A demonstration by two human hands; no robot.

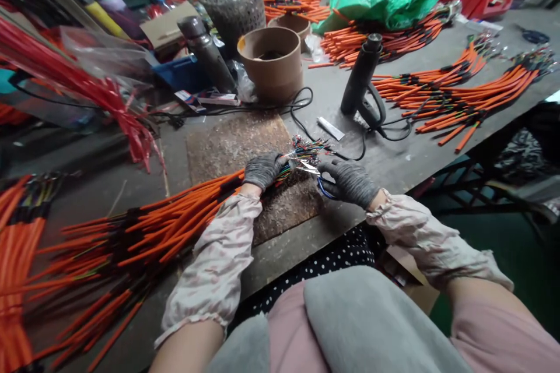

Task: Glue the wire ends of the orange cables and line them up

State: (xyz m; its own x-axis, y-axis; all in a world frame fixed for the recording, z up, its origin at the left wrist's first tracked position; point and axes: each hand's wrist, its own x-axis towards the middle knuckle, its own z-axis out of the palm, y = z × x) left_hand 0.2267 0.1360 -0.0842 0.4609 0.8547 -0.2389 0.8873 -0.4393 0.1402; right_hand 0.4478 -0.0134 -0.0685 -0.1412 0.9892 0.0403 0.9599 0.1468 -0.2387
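Observation:
My left hand (263, 171), in a grey glove, is closed round the wire end of a bundle of orange cables (175, 218). Thin coloured wires (308, 150) with small metal tips fan out past its fingers. In my right hand (350, 180), also gloved, is a pair of scissors (322, 180) with blue handles. Their blades are parted and point left at the wires, close to my left fingers. Whether the blades touch a wire I cannot tell. Both hands are over a worn brown board (236, 143) strewn with small scraps.
A heat gun (363, 78) stands upright at the right, its black cord looping behind the board. A cardboard tub (270, 67) and a grey basket (231, 6) stand behind. More orange cable bundles (464, 96) lie right; red strips (105, 93) hang over the left.

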